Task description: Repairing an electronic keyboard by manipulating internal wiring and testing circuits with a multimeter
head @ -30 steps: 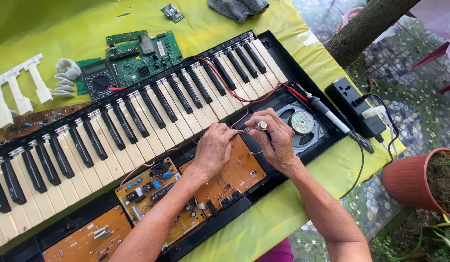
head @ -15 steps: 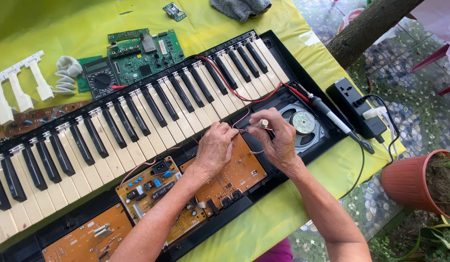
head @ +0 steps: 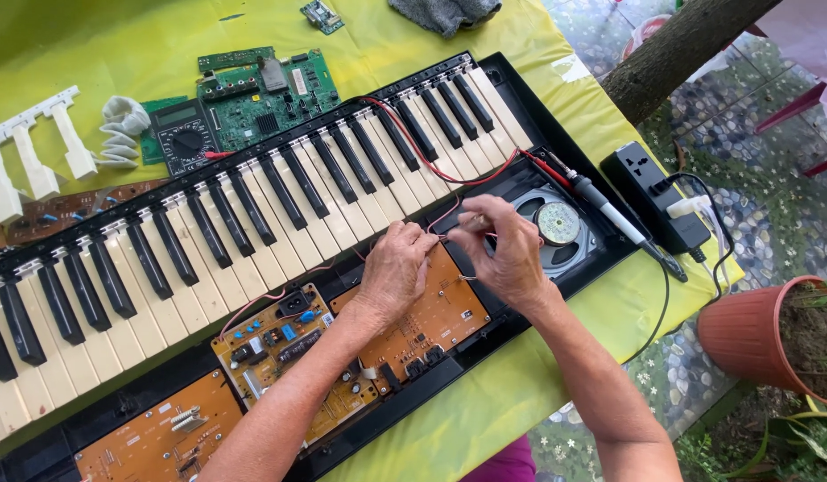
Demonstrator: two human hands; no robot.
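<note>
At frame centre, head view: left hand and right hand pinching thin red wire, fingertips narrow | wire over opened black electronic keyboard, between orange circuit board and round speaker | right: soldering iron, black power strip | upper left: green circuit board, multimeter.

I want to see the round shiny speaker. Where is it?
In the head view, the speaker sits in the opened keyboard, right of the right hand, beside the soldering iron.
</note>
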